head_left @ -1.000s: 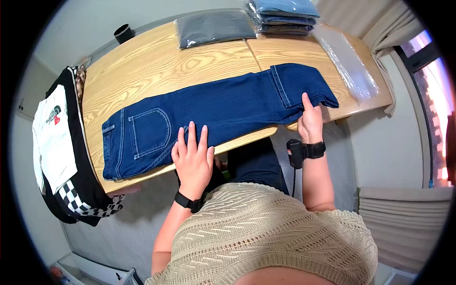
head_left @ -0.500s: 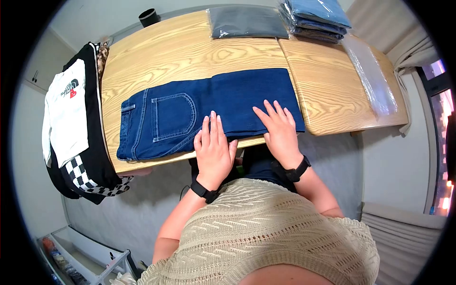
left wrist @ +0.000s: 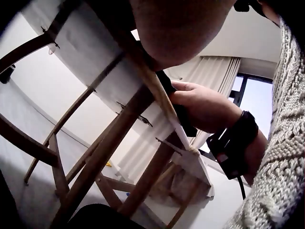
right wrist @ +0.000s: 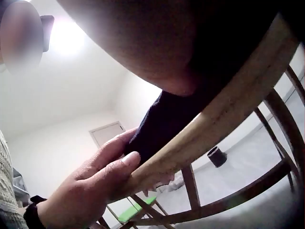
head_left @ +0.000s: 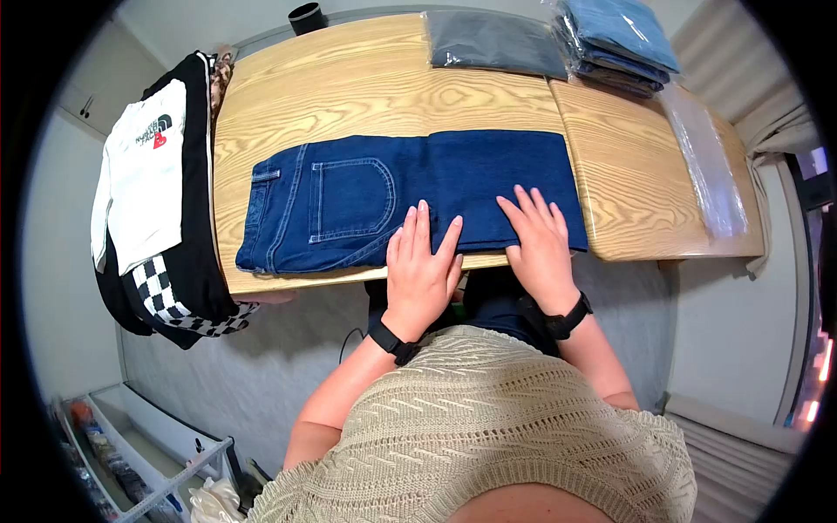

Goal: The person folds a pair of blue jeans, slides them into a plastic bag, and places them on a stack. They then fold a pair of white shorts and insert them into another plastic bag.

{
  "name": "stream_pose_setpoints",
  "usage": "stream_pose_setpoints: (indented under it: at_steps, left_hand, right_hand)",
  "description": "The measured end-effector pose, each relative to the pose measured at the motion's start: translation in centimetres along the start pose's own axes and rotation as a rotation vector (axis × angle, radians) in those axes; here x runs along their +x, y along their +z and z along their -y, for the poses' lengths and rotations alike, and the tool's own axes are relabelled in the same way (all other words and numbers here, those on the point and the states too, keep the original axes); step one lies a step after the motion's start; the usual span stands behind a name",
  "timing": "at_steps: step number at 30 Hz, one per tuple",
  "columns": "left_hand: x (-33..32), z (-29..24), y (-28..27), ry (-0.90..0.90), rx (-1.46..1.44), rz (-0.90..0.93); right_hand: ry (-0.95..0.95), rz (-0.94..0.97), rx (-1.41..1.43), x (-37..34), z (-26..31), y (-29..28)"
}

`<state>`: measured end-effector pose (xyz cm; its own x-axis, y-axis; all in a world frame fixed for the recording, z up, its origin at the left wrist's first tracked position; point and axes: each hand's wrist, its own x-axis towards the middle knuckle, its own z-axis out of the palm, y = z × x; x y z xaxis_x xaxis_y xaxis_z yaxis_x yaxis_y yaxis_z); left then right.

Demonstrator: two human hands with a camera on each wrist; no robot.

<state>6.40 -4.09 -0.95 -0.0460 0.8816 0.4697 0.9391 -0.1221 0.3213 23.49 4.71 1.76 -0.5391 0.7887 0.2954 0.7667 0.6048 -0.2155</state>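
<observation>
Dark blue jeans [head_left: 488, 166], folded lengthwise with a back pocket facing up, lie along the front edge of the wooden table. My left hand [head_left: 422, 270] rests on their lower edge near the middle, fingers extended. Farther right, my right hand [head_left: 542, 253] lies spread on the folded leg section close to its end. In the left wrist view the right hand [left wrist: 205, 106] shows at the table edge; in the right wrist view the left hand [right wrist: 90, 183] touches the dark cloth. What lies beneath the palms is hidden.
Left on the table are a white shirt [head_left: 153, 174] and black clothing. At the back lie a bagged grey garment [head_left: 497, 42] and a stack of bagged jeans [head_left: 623, 39]. Clear plastic [head_left: 711, 166] lies on the right section; a dark cup [head_left: 307, 17] stands behind.
The right hand has left the far end of the leg and come down flat on the jeans. That end, bent over before, now lies straight. The head view has shifted.
</observation>
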Motion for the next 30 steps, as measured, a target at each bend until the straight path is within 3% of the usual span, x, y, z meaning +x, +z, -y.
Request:
stream_pose_setpoints:
  at_steps: [2, 5, 7, 9, 11, 13, 17, 19, 20, 21, 23, 24, 26, 27, 29, 30]
  left_hand:
    - [0.0, -0.2, -0.1, -0.039, -0.005, -0.010]
    - [-0.4, 0.2, 0.6, -0.059, -0.025, -0.033]
    - [-0.1, 0.0, 0.1, -0.025, 0.092, 0.028]
    - [-0.2, 0.0, 0.3, 0.008, 0.120, 0.023]
    - [0.0, -0.3, 0.3, -0.006, 0.129, 0.025]
    - [0.0, -0.3, 0.3, 0.000, 0.127, 0.010]
    - [0.0, -0.5, 0.3, -0.013, 0.128, 0.024]
    - [0.0, -0.6, 0.2, -0.013, 0.119, 0.031]
    - [0.0, -0.6, 0.2, -0.009, 0.122, 0.037]
    - [0.1, -0.6, 0.2, -0.008, 0.126, 0.042]
    - [0.1, -0.6, 0.2, -0.002, 0.134, 0.046]
    - [0.1, -0.6, 0.2, -0.004, 0.138, 0.047]
    - [0.0, -0.6, 0.2, -0.002, 0.140, 0.053]
    - [0.0, -0.6, 0.3, -0.004, 0.141, 0.046]
    - [0.1, -0.7, 0.4, -0.006, 0.142, 0.037]
    - [0.1, -0.6, 0.4, -0.005, 0.146, 0.038]
  right_hand:
    - [-0.089, -0.034, 0.107, 0.3, 0.0, 0.0]
    - [-0.002, -0.070, 0.271, 0.8, -0.9, 0.1]
    - [0.195, -0.130, 0.617, 1.8, -1.1, -2.0]
    - [0.422, -0.224, 0.622, 2.9, -2.5, -4.0]
    - [0.565, -0.462, 1.047, 3.5, -5.2, -4.6]
    - [0.571, -0.531, 1.495, 3.2, -8.3, -5.9]
    - [0.721, -0.570, 1.682, 0.7, -15.8, -5.4]
    - [0.897, -0.712, 1.837, -0.6, -18.7, -3.6]
    - [1.178, -0.685, 1.901, -1.4, -19.6, -3.7]
    - [1.051, -0.676, 1.996, -2.2, -18.8, -4.3]
    - [0.954, -0.538, 2.063, -5.1, -22.6, -3.4]
    - [0.955, -0.546, 2.059, -5.4, -22.1, -3.8]
    - [0.857, -1.058, 1.196, -4.8, -19.5, -5.2]
    - [0.861, -1.061, 1.192, -3.9, -17.8, -5.8]
    - [0.591, -0.830, 0.678, -1.5, -14.4, -6.1]
    - [0.529, -0.618, 0.485, -0.9, -13.8, -5.8]
